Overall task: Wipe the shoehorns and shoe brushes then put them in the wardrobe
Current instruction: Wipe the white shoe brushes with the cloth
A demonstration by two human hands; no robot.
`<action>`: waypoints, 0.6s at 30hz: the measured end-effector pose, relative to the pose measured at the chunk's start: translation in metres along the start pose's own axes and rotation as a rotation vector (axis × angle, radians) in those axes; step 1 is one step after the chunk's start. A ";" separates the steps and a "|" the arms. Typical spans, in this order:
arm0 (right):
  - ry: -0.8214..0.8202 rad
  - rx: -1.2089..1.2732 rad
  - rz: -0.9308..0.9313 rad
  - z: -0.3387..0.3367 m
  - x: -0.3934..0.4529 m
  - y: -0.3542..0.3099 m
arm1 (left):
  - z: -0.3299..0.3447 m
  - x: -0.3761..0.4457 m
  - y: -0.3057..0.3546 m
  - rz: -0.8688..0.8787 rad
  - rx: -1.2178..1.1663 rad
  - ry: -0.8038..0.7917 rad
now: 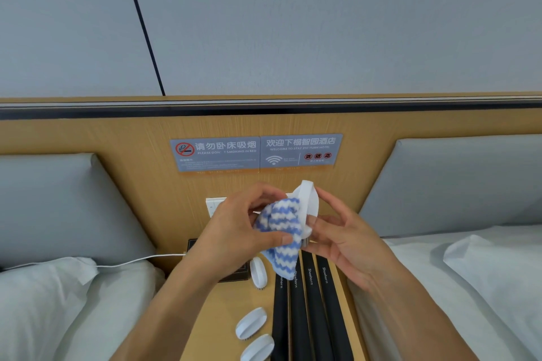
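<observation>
My left hand (pixel 240 226) grips a blue-and-white striped cloth (pixel 283 231) and presses it against a white oval shoe brush (pixel 308 202). My right hand (pixel 346 231) holds that brush upright by its edge, in the air above the nightstand. Three more white shoe brushes lie on the nightstand: one (pixel 258 271) under the cloth, and two (pixel 251 322) (pixel 258 347) near the front. Several black shoehorns (pixel 312 311) labelled "Shoehorn" lie side by side to the right of the brushes.
The wooden nightstand (pixel 228 302) stands between two beds with white pillows (pixel 44 287) (pixel 492 267). On the wooden headboard panel hang two grey signs (pixel 255 154) and a white wall switch (pixel 215 205). A white cable (pixel 140 259) runs left, beside a dark box (pixel 234 272).
</observation>
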State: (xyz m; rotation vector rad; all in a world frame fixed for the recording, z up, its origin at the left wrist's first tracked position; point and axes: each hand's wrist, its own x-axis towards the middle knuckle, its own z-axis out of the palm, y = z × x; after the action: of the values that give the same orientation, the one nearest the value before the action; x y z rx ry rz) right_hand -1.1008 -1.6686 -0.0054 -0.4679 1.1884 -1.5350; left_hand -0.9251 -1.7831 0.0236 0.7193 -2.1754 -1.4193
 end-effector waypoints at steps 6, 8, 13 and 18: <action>0.062 -0.128 -0.080 0.004 0.001 0.001 | 0.015 -0.003 -0.002 0.002 0.015 0.159; 0.107 -0.193 -0.121 0.007 0.000 0.003 | 0.015 -0.002 -0.003 -0.006 0.005 0.165; 0.162 -0.397 -0.264 0.011 0.000 0.001 | 0.011 0.002 0.000 -0.010 0.011 0.161; 0.103 -0.653 -0.410 0.012 0.002 -0.009 | 0.002 0.009 0.010 -0.013 -0.044 0.154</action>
State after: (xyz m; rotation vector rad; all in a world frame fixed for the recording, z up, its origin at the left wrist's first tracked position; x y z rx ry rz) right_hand -1.0961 -1.6760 0.0070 -1.1297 1.7565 -1.4901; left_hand -0.9350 -1.7840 0.0323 0.8007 -2.0190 -1.3668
